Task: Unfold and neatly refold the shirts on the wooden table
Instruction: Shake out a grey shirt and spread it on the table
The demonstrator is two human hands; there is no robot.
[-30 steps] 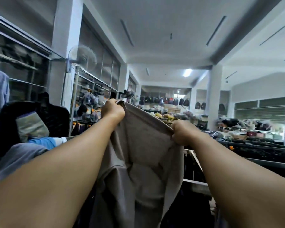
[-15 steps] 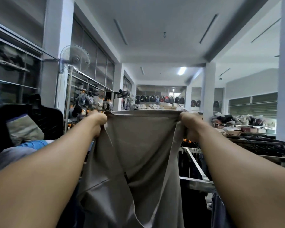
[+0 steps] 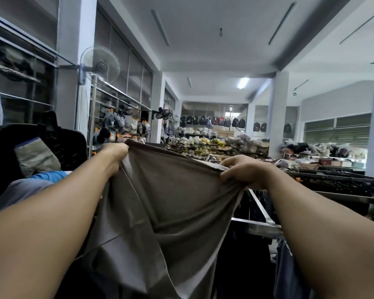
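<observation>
A taupe-grey shirt hangs in front of me, held up in the air and stretched between both hands. My left hand grips its top edge on the left. My right hand grips the top edge on the right, a little lower than the left. The cloth drapes down in folds and runs out of the frame at the bottom. The wooden table is hidden below the shirt and my arms.
A dark chair with a beige cushion and blue and grey clothes stands at the left. A metal rack with dark garments is on the right. Shelves of goods and pillars fill the shop behind.
My hands have moved further apart and lower, so the shirt's top edge is stretched wider. The right hand has dropped below the left.
</observation>
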